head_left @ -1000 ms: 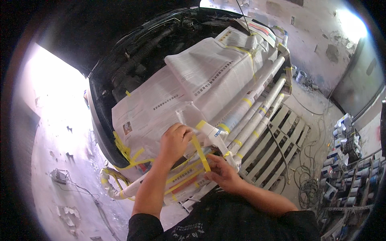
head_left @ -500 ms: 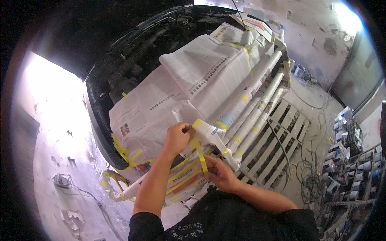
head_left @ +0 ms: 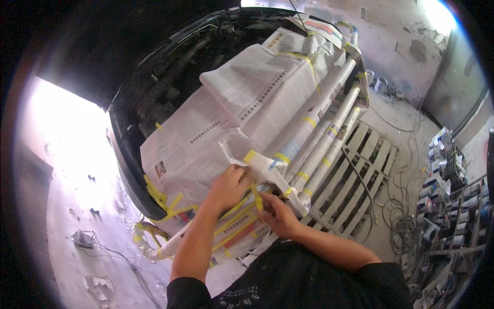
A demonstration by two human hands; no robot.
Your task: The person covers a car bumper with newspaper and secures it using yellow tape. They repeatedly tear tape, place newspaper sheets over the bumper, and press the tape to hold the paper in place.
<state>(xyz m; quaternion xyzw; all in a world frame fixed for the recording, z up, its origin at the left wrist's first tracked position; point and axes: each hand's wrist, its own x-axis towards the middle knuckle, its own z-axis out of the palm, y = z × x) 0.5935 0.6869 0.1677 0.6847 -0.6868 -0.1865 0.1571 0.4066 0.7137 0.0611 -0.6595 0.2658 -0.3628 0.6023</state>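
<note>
A short strip of yellow masking tape [head_left: 257, 196] runs between my two hands at the near end of a newspaper-covered car front. My left hand [head_left: 232, 186] is closed on the strip's upper end, its fingertips beside a white paper-wrapped bracket [head_left: 265, 166]. Lower and to the right, my right hand [head_left: 280, 215] pinches the strip's other end. Below the hands are more newspaper and tape bands [head_left: 234, 226]. Large newspaper sheets [head_left: 206, 123] drape over the front, and paper-wrapped bars [head_left: 329, 134] run along its right side.
Beyond the sheets lies the dark engine bay [head_left: 164, 77]. A slatted pallet [head_left: 360, 180] lies on the floor to the right, with a coiled cable [head_left: 404, 234] near it. Cans crowd a shelf [head_left: 458, 221] at far right. A small box with wires [head_left: 85, 238] is at left.
My left hand has moved down toward my right hand, and the tape span between them is shorter. The view has shifted slightly.
</note>
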